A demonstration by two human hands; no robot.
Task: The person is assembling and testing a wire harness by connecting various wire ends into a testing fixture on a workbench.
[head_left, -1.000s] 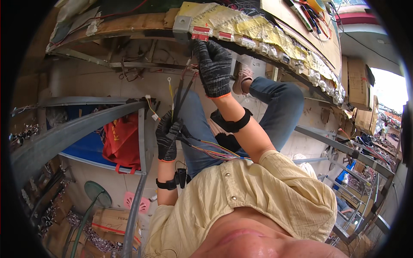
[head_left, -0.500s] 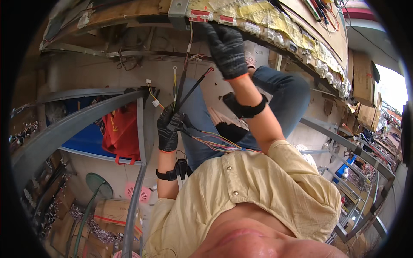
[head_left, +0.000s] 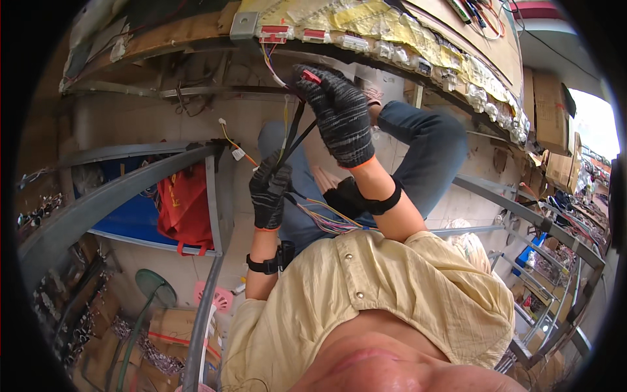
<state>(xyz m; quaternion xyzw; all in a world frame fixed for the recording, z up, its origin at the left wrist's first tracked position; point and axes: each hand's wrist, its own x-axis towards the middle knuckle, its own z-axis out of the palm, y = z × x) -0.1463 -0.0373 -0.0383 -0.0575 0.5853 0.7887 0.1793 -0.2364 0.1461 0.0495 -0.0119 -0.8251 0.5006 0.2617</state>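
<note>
My left hand point(head_left: 269, 195), in a dark grey knitted glove, is closed around a wiring harness point(head_left: 292, 134) with black-sleeved branches. Loose coloured wires point(head_left: 330, 219) trail from it over my lap, and an orange lead with a white connector point(head_left: 223, 121) sticks out to the left. Higher up, my gloved right hand point(head_left: 338, 117) has its fingers closed on a small red connector point(head_left: 311, 77), which seems to end one black branch. Another branch runs up to a red-and-white connector holder point(head_left: 273, 34) on the bench edge. My right fingertips are just below that edge.
Along the bench edge sit more connector holders point(head_left: 354, 43) on yellowed paper. A grey metal frame point(head_left: 117, 183) with a red bag point(head_left: 186, 206) stands at left. Cardboard boxes point(head_left: 550, 117) are at right. A green round-topped stand point(head_left: 155, 287) and a pink basket point(head_left: 214, 297) are lower left.
My right hand has come down slightly from the bench edge and now holds the red connector, which hung free before. My left hand has shifted a little right with the harness.
</note>
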